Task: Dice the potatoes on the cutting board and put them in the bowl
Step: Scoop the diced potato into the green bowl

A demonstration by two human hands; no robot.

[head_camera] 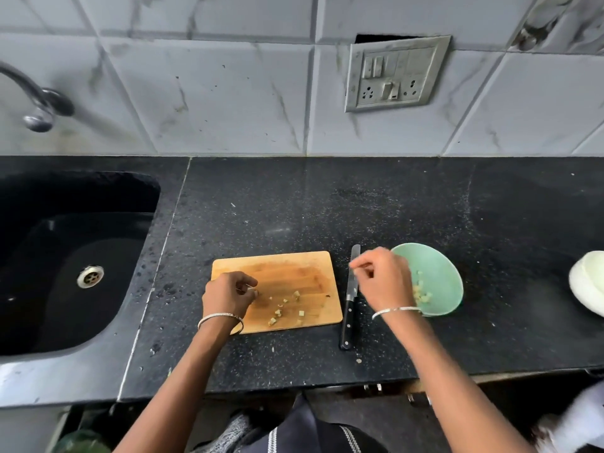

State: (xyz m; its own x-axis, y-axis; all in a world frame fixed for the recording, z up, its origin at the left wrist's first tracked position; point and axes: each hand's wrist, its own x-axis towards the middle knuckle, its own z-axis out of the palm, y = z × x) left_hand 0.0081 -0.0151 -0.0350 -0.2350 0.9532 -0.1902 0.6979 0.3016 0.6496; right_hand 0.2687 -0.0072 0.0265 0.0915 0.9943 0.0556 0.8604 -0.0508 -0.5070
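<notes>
Wooden cutting board (287,273) matt, counter (327,204) speckled polished stone, knife (350,295) blade metal.

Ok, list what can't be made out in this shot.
Head view only:
- Bowl: right hand covers its left side, so the dice count is hidden.
- Left hand: curled fingers hide whether it grips a piece.
- White object: cut off by right edge.
- Knife: blade middle behind right hand.

no readable text, no labels, no brand marks, no numbers on anything in view
</notes>
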